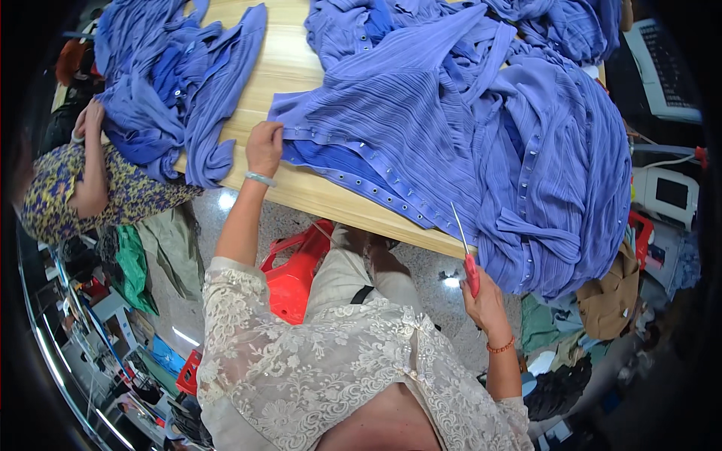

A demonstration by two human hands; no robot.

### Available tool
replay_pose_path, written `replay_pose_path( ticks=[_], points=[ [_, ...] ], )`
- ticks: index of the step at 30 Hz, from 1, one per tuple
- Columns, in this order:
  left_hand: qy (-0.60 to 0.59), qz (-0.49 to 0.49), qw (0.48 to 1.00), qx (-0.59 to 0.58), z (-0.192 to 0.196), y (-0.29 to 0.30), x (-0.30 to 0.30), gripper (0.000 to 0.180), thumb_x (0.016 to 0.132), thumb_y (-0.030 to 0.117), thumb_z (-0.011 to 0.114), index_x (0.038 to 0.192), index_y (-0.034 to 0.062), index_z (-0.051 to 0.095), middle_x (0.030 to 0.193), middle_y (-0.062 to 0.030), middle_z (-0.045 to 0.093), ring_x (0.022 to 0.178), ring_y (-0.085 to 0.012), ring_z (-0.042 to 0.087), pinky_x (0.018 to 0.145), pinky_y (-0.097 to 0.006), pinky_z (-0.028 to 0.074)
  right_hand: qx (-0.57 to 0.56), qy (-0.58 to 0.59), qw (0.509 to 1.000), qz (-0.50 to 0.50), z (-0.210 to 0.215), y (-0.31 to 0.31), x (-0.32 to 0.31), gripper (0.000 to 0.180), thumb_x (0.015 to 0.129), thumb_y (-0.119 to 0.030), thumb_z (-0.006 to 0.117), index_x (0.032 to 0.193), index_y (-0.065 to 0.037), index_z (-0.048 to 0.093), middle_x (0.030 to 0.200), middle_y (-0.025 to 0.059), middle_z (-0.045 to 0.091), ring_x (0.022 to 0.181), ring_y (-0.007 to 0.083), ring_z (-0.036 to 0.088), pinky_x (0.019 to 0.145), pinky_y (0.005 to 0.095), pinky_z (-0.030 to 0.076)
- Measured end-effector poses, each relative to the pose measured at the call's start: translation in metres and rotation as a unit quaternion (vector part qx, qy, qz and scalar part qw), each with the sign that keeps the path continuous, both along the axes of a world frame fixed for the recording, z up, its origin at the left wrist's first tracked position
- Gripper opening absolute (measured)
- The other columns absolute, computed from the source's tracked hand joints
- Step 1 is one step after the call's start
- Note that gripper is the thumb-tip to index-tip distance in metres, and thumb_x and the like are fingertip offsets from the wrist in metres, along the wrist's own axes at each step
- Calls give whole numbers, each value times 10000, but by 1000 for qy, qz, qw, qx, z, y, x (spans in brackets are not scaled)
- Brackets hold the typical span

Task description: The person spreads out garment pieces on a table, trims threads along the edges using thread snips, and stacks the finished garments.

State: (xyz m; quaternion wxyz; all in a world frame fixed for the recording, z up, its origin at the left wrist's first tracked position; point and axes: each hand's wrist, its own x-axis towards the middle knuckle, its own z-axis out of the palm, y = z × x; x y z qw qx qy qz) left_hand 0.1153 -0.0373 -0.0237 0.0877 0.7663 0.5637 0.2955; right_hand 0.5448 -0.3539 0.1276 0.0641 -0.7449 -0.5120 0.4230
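A periwinkle-blue pleated garment [398, 113] lies spread on the wooden table, with metal snaps or eyelets along its front bands. My left hand [265, 149] is closed on the band's corner at the left end. Between the two bands a darker blue inner side [331, 161] shows. My right hand [487, 304], just off the table's near edge, grips a red-handled tool [471, 274] with a long thin metal shaft. Its tip points away from me, over the right end of the snap band. Whether it is a screwdriver or scissors seen edge-on, I cannot tell.
More blue garments [556, 165] heap up on the right and far side of the wooden table [293, 68]. At the left, a person in a patterned top [113, 177] handles another blue pile [173, 83]. A red plastic stool [289, 289] stands by my legs; a keyboard [665, 68] lies far right.
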Motion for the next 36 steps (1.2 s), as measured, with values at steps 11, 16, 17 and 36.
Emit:
replay_pose_path(
  ticks=[11,16,17,36],
  points=[
    [-244,87,900,-351,-19,50,-11,420,786,159,797,1108,-48,625,779,-14,631,700,-67,559,607,-190,445,6,-13,999,36,-7,55,-42,370,883,-193,612,1218,-61,525,906,231,618,851,423,607,761,498,484],
    [-367,82,861,-342,-20,61,-17,197,826,79,746,1001,6,694,892,6,671,781,-59,595,699,-188,460,-5,-20,999,31,-8,62,-51,361,891,-194,605,1213,-60,512,896,235,614,851,427,605,757,498,482],
    [-383,82,871,-298,-20,65,-27,197,832,84,741,1008,9,694,904,4,674,784,-62,598,711,-190,465,-7,-21,999,29,-6,62,-53,361,891,-194,605,1213,-60,512,896,235,614,851,427,605,757,498,482],
    [-125,101,978,-130,-33,77,-41,221,836,168,721,947,-18,679,849,-57,626,712,-121,569,670,-261,485,-25,-22,999,15,-18,66,-73,358,892,-194,610,1214,-74,512,904,238,606,874,431,602,768,502,477]
  ],
)
